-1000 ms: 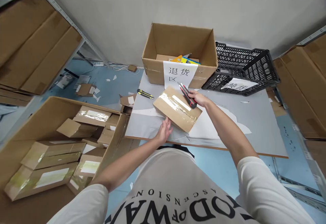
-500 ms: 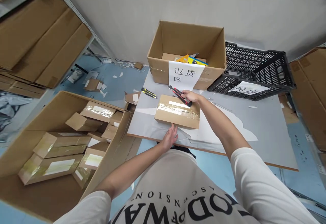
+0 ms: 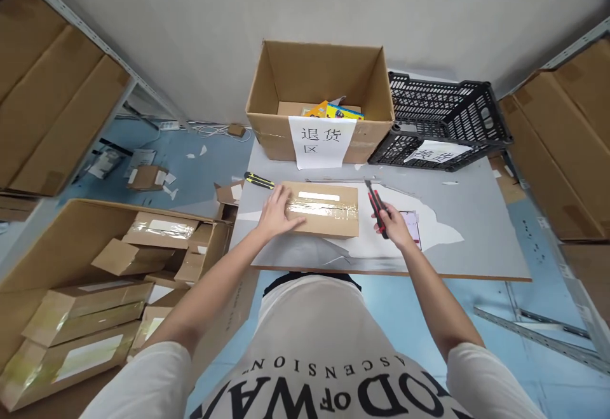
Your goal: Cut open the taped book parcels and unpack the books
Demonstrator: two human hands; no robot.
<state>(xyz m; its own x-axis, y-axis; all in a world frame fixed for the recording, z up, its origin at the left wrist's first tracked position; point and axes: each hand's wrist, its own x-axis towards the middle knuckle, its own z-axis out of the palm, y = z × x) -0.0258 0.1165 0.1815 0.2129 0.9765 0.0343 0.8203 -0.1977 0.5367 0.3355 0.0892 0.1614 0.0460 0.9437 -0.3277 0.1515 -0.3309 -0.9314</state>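
Taped cardboard parcel [image 3: 322, 208] lies flat on a grey table [image 3: 476, 241], just in front of a large open carton with a paper sign [image 3: 320, 104]. Left hand [image 3: 277, 213] presses flat on the parcel's left end, fingers spread, steadying it. Right hand [image 3: 396, 228] sits just right of the parcel, fingers wrapped around a red-and-black utility knife [image 3: 376, 208] — blade end pointing away. This looks like the moment before cutting the tape (a judgement); that calls for bringing the blade onto the tape seam, clear of the holding hand.
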